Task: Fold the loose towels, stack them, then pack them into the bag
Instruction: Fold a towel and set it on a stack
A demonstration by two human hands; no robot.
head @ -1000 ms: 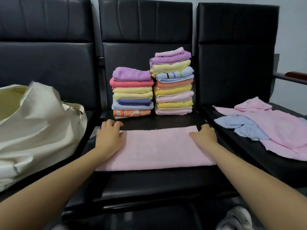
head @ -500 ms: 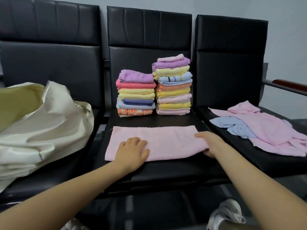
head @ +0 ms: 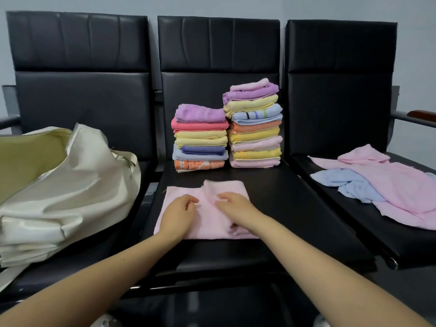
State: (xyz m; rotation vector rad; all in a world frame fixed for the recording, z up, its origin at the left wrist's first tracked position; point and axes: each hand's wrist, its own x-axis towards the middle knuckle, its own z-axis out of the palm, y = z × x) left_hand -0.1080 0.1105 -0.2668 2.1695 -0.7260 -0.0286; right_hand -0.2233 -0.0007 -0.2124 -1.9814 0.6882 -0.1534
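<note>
My left hand (head: 179, 214) lies flat and open on the pink towel (head: 207, 213), with the fingers spread a little. My right hand (head: 232, 206) also presses on it from the right side, palm down and not gripping; the fingers are loosely bent on the layer that is turned over toward the middle. The towel is on the front part of the middle seat (head: 283, 208), just before me, and its right half lies doubled and a bit raised at the far edge.

I judge that I am in the folding step, in the middle of one towel. The next move asks to flatten this fold, to bring the edges together evenly, maybe to fold once more, and then to put it on one of the piles without pushing them over.

Behind the towel stand two stacks, touching each other. In the left stack (head: 200, 138) I count seven folded towels, in the right stack (head: 254, 123) about nine, but thin layers are hard to separate. On the right seat lie the loose towels (head: 389, 185): at least one blue and two pink ones, crumpled together, so the exact number I cannot tell. On the left seat is one cream bag (head: 70, 185), open, and I see no towel inside yet
</note>
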